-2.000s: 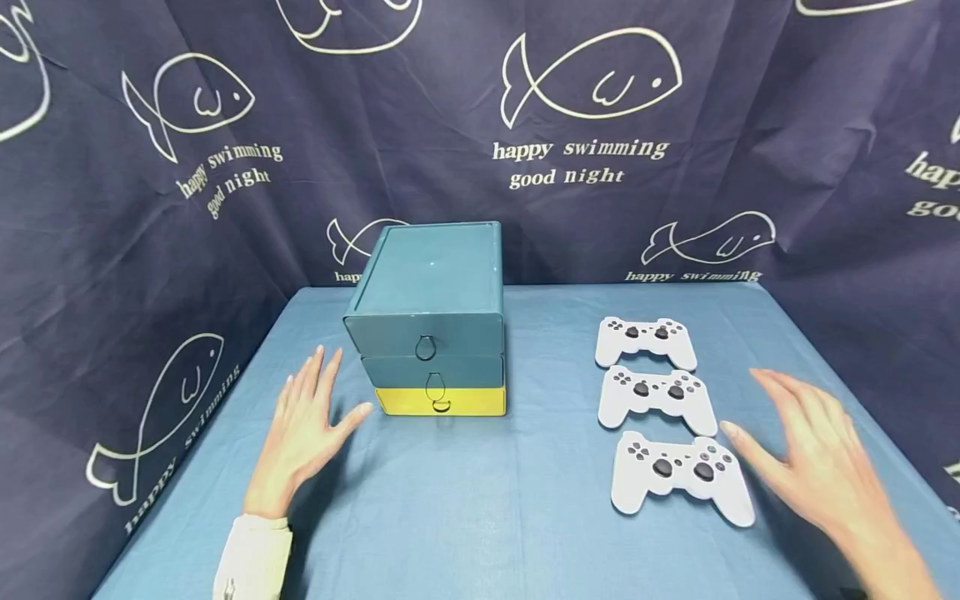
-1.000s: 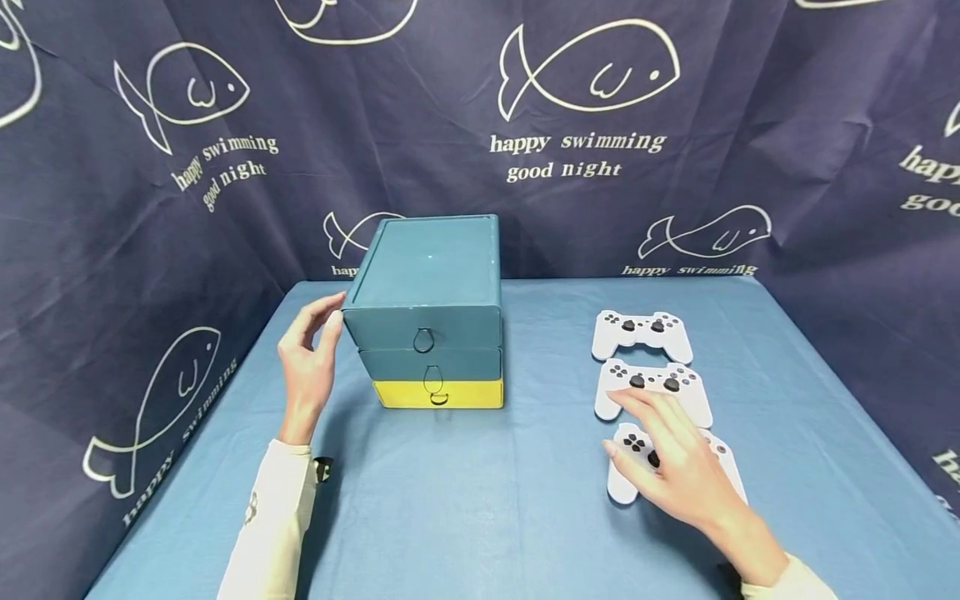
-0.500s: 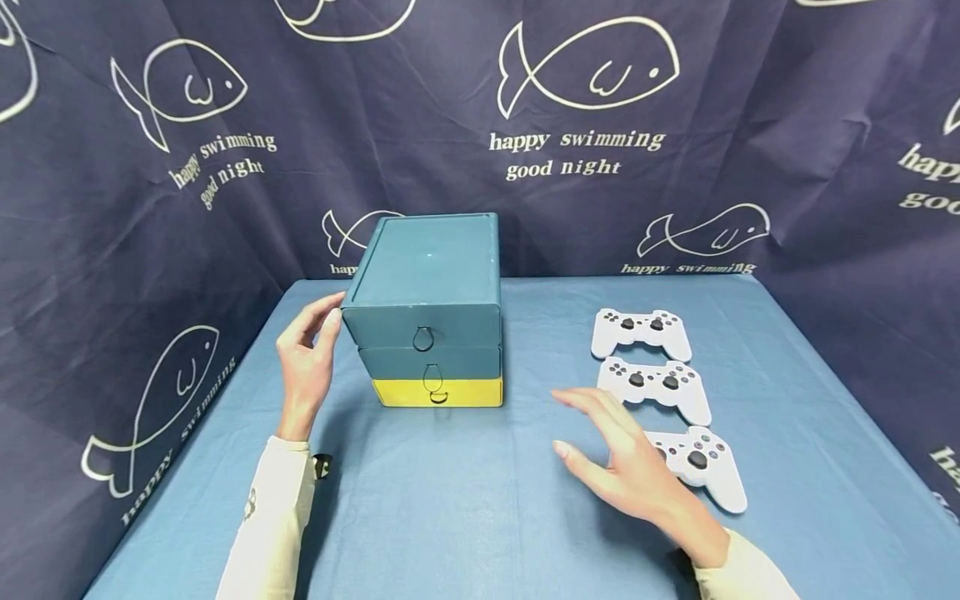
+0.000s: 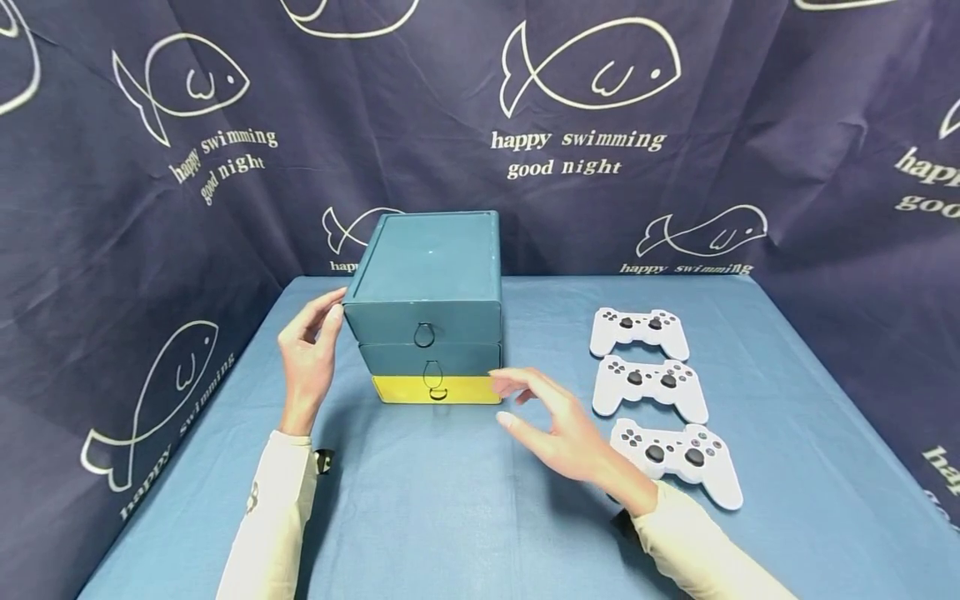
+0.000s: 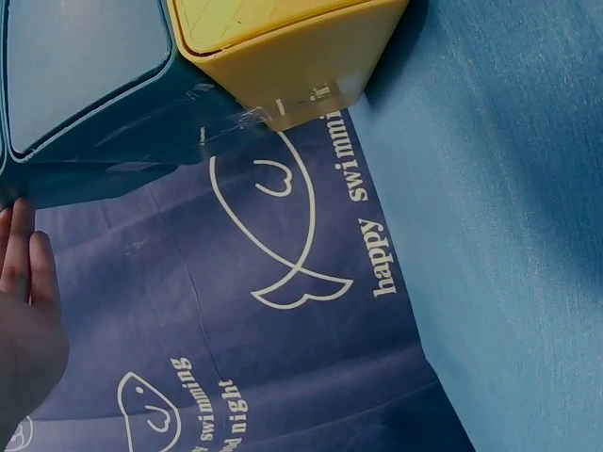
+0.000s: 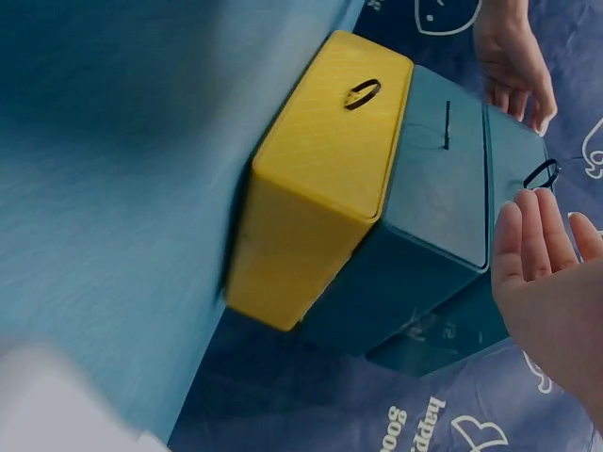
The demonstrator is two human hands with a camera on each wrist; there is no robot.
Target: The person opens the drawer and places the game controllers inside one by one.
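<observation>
A stack of small drawers (image 4: 427, 258) stands at the back left, its two upper drawers teal and the bottom drawer (image 4: 405, 390) yellow. Each front carries a black loop handle (image 4: 424, 335). My left hand (image 4: 309, 358) rests its fingertips against the left side of the top drawer's casing; in the left wrist view its fingers (image 5: 19, 254) look straight. Before the stack's lower right corner hovers my right hand (image 4: 558, 429), fingers relaxed, thumb apart, holding nothing. In the right wrist view the right hand (image 6: 551, 273) appears in front of the top handle.
Three white game controllers lie in a column on the right of the blue cloth: a far one (image 4: 639, 333), a middle one (image 4: 650, 389) and a near one (image 4: 678, 458). A dark fish-print curtain (image 4: 585, 200) hangs behind and at both sides.
My right hand has moved left from beside the controllers, passing over the near one, to the drawer stack. Earlier, my left hand moved up to the stack's left side and has stayed there.
</observation>
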